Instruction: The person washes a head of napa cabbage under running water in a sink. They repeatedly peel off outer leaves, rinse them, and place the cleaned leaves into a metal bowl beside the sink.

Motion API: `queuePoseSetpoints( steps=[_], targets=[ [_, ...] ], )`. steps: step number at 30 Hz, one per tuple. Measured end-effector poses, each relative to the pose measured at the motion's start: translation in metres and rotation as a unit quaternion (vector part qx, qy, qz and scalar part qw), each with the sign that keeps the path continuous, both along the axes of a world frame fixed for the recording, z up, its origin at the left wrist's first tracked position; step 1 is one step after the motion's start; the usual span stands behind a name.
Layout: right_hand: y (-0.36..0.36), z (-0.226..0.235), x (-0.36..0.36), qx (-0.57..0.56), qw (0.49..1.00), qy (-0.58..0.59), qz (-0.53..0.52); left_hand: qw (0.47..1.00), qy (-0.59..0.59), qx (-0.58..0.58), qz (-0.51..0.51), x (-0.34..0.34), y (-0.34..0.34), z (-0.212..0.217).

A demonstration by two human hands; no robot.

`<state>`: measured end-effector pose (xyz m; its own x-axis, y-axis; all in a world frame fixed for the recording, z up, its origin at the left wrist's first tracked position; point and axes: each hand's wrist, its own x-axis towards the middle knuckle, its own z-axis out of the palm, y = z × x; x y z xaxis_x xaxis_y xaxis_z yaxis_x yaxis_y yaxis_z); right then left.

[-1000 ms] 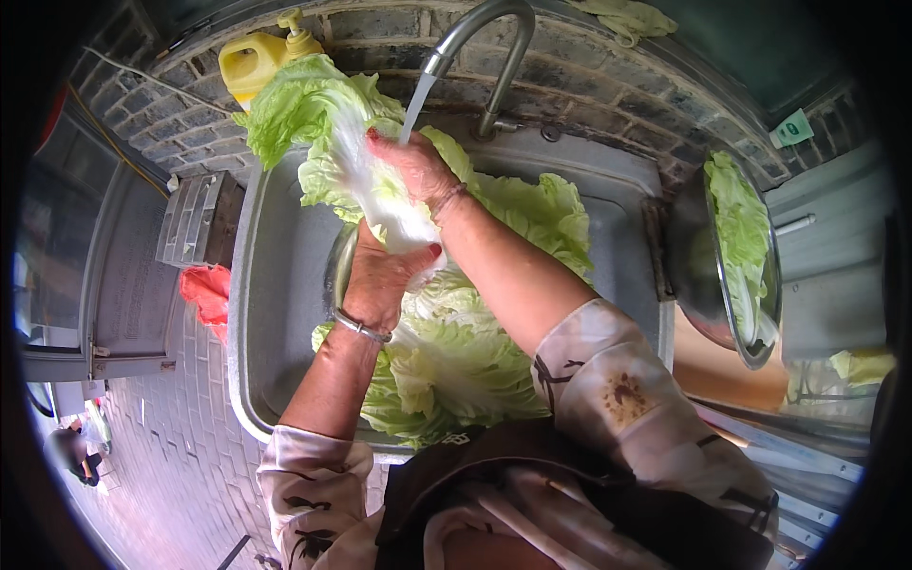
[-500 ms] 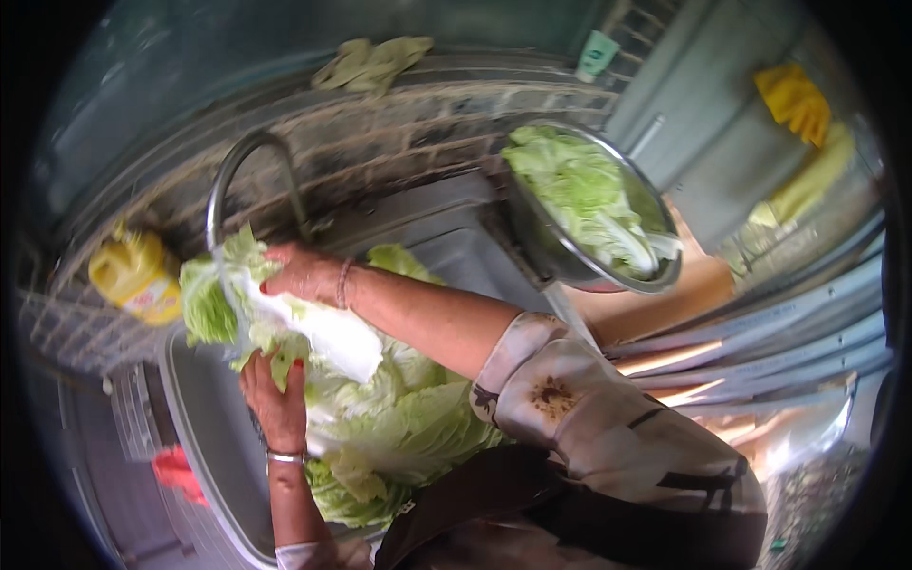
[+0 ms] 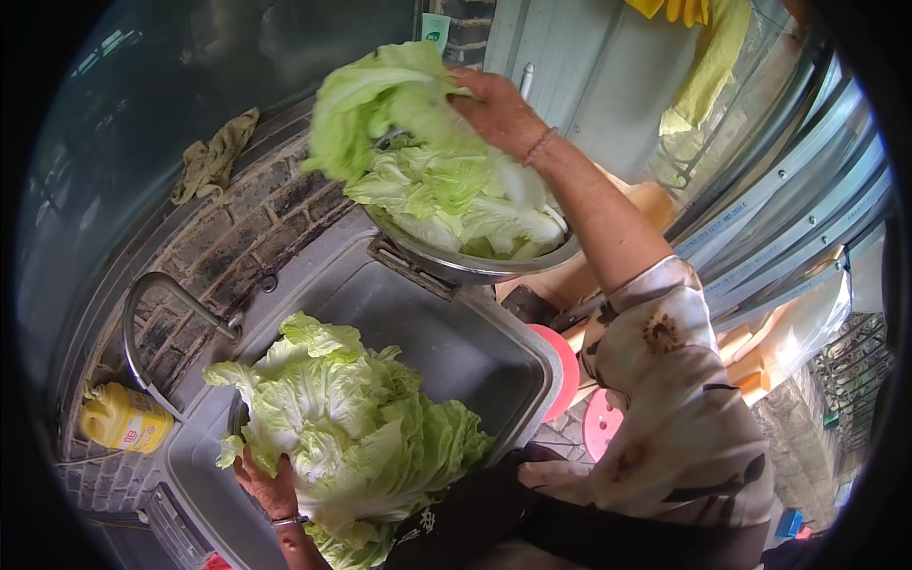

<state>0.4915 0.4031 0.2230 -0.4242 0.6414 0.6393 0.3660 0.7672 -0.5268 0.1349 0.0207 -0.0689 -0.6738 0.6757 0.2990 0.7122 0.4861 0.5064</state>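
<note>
My right hand is closed on the edge of a large pale-green napa cabbage leaf. It holds the leaf above a round metal bowl, which is heaped with torn cabbage leaves. Down at the left, my left hand rests against a big pile of napa cabbage in the grey sink. Its thumb and fingers are apart at the leaf edges, and the lower part of the hand is against the leaves.
A curved metal faucet rises at the sink's left. Beside it stands a yellow jug. A crumpled cloth hangs on the brick ledge, with a green-white tube farther right. Yellow gloves hang at the upper right.
My right hand has gone from beside the faucet to above the metal bowl, carrying a leaf. My left hand stays by the cabbage in the sink. The view has swung rightward.
</note>
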Motion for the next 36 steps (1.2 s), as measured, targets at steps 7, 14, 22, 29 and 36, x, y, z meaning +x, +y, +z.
queuePoseSetpoints(
  steps=[7,14,22,29,36],
  targets=[
    [0.077,-0.139,0.095,-0.197,0.888,-0.399,-0.113,0.997,-0.040,0.054,-0.025,-0.005,-0.007,0.008],
    [0.026,-0.091,0.025,0.113,0.846,-0.479,-0.204,0.938,-0.306,0.163,0.006,-0.014,-0.039,0.001],
    [-0.159,-0.138,-0.156,-0.067,0.871,-0.227,0.430,0.859,-0.459,0.214,0.071,-0.029,-0.042,-0.011],
    [-0.269,-0.219,-0.290,-0.003,0.850,-0.393,0.350,0.744,-0.586,0.296,0.125,-0.040,-0.043,0.015],
    [-0.241,-0.246,-0.327,-0.276,0.842,-0.304,0.349,0.829,-0.499,0.222,0.120,-0.060,-0.082,0.003]
  ],
)
